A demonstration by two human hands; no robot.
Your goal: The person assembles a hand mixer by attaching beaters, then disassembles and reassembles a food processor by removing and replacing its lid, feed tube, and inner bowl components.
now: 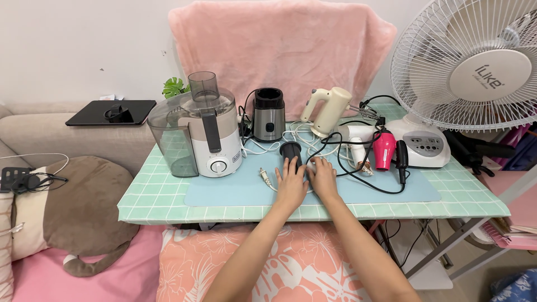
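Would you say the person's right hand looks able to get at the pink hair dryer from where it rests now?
Probably yes. The right hand lies flat on the blue mat, and the pink hair dryer stands just to its right. Only loose black cords lie between them, nothing solid.

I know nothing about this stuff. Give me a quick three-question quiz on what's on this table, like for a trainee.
1. True or false: the left hand rests on the black cylinder lying on the blue mat.
2. Which appliance stands farthest left on the table? A) juicer B) hand mixer C) pink hair dryer
3. What stands at the table's right end, behind the hair dryer?

Key: 1 true; 2 A; 3 a white fan.
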